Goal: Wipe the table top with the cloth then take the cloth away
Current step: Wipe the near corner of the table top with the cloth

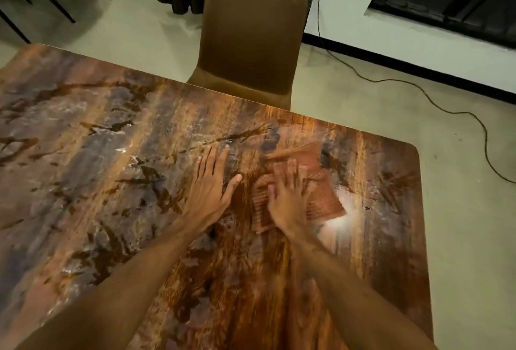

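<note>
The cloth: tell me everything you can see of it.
The cloth is reddish-brown with a fine checked weave and looks like thin fabric, though motion blurs it. It lies rumpled on the table top, toward the far right corner, with its far edge folded over. The right hand presses on its middle with straight fingers. The left hand lies flat on bare table beside it, apparently not touching it.

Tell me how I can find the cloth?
Start at the big brown marbled table, then go to its right end. The right hand presses flat on the cloth there. It is reddish and checked, the only fabric on the table.
</note>
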{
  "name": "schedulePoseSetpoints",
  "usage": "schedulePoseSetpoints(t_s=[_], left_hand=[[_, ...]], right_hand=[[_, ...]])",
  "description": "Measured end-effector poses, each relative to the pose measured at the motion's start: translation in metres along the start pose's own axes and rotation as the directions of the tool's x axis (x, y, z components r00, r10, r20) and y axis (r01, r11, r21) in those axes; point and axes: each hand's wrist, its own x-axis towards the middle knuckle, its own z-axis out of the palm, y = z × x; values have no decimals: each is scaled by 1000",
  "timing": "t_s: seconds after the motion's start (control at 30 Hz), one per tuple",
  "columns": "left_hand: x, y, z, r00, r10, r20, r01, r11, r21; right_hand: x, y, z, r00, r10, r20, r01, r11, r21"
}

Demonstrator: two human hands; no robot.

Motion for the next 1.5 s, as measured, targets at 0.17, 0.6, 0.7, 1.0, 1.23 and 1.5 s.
schedulePoseSetpoints(t_s=[0.17,0.6,0.7,1.0,1.23,1.5], left_hand=[[32,-14,-7,1000,11,-28,-11,1000,-5],[79,18,9,998,28,-58,-30,999,-36],[85,36,20,997,71,-39,-72,997,-40],[94,110,71,989,143,22,-143,990,-6],[81,174,92,991,129,43,-131,991,37],[52,226,114,986,135,96,-136,991,6]], right_hand=[[63,-55,9,900,-424,101,432,898,-83],[116,8,-22,975,-222,-14,222,975,-3],[106,117,-57,975,184,-122,-179,983,51],[69,117,-34,951,-307,-22,304,948,-90],[68,245,-84,965,209,-159,-206,978,36],[15,281,-66,988,-121,-93,123,992,19]])
